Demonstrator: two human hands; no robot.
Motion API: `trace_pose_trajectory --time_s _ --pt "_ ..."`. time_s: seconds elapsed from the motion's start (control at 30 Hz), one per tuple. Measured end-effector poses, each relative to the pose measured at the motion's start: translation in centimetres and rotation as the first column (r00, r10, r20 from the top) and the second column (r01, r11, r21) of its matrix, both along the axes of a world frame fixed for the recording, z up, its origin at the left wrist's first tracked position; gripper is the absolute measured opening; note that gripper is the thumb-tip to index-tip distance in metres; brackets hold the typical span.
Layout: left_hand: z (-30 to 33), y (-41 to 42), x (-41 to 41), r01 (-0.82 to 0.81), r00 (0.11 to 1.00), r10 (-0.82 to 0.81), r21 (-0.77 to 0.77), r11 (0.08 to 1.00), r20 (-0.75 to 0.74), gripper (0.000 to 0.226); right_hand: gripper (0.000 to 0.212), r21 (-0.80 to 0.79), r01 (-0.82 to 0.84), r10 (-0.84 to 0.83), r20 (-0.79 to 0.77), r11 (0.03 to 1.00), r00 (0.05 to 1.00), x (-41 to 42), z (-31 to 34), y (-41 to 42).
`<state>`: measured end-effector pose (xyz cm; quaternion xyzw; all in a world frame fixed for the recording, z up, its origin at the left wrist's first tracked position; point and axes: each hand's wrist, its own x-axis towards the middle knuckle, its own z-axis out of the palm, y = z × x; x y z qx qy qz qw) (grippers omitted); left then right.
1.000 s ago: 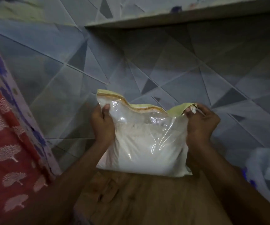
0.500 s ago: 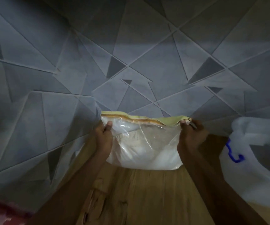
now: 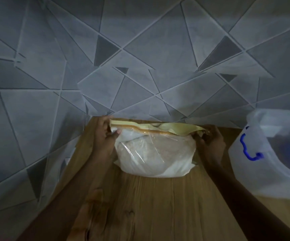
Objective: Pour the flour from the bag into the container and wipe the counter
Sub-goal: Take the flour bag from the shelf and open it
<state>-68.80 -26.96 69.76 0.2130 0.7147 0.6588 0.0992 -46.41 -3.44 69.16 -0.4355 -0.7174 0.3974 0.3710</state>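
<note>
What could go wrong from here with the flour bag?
1. The flour bag is full and soft, and the left hand and right hand grip only its top corners; it may sag or slip.
2. The container sits off to the right, partly out of view, so carrying over could spill flour on the wooden counter.

A dim home kitchen corner. A wooden counter [image 3: 158, 206] meets grey geometric wall tiles [image 3: 140, 49]. A plastic storage container [image 3: 271, 153] stands right.
</note>
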Motion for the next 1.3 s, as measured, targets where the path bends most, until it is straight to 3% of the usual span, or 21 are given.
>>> trace_pose_trajectory --time_s 0.13,0.23,0.3,0.4,0.63,0.77,0.9,1.03,1.2,1.3 --pt "2.1 0.0 -0.5 0.087 0.936 -0.164 -0.247 0.965 -0.311 0.044 0.051 0.193 -0.204 0.135 0.318 0.960 0.938 0.2 0.8 1.8" --pt "3.2 1.1 -0.1 0.025 0.850 -0.187 -0.316 0.949 -0.494 0.032 0.029 0.394 -0.454 0.210 0.525 0.800 0.825 0.4 1.3 3.1" --pt "3.4 1.7 -0.1 -0.023 0.840 -0.173 -0.351 0.936 -0.515 0.024 0.016 0.479 -0.527 0.215 0.563 0.702 0.798 0.4 1.2 4.0" --pt "3.3 1.9 -0.6 -0.080 0.868 -0.115 -0.363 0.928 -0.484 0.018 0.014 0.464 -0.566 0.245 0.584 0.681 0.774 -0.1 1.1 5.6" --pt "4.1 0.4 -0.6 -0.139 0.915 0.018 -0.273 0.952 -0.403 0.011 0.009 0.268 -0.481 0.332 0.453 0.835 0.828 0.1 1.4 7.8" --pt "3.8 0.8 -0.9 -0.177 0.942 0.075 -0.296 0.939 -0.326 0.010 0.008 0.280 -0.424 0.305 0.383 0.861 0.872 -1.7 2.5 8.1" --pt "2.9 1.6 -2.2 -0.247 0.921 0.110 -0.340 0.908 -0.375 0.013 0.015 0.292 -0.437 0.320 0.373 0.851 0.871 -2.5 2.2 9.0" --pt "1.8 1.6 -2.2 -0.311 0.865 0.100 -0.368 0.876 -0.492 0.020 0.018 0.291 -0.474 0.381 0.323 0.831 0.866 -1.8 1.5 9.0" --pt "1.9 2.4 -0.9 -0.458 0.753 0.060 -0.457 0.763 -0.655 0.019 0.017 0.210 -0.583 0.539 0.233 0.785 0.809 0.2 2.5 11.8" --pt "2.4 4.7 2.8 -0.429 0.667 -0.017 -0.403 0.808 -0.745 0.021 0.042 0.056 -0.573 0.565 0.119 0.817 0.817 1.7 1.9 11.4"
